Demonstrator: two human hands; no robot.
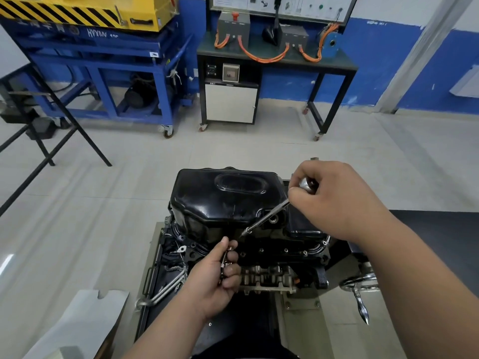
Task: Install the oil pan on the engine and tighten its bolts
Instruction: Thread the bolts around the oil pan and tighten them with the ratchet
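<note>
The black oil pan [223, 200] sits on top of the upturned engine [274, 257], which is mounted on a stand. My right hand [337, 200] grips the knurled handle of a long chrome socket driver [267, 216]; its tip points down at the pan's near flange, close to my left thumb. My left hand [220, 273] holds several small bolts [228, 257] between thumb and curled fingers, just in front of the flange. Bolt holes show along the flange to the right.
A chrome crank handle [360, 296] juts from the stand at the right. A bent metal rod [166, 288] lies at the left of the engine. A blue cart [108, 73] and a dark workbench [274, 63] stand across the floor.
</note>
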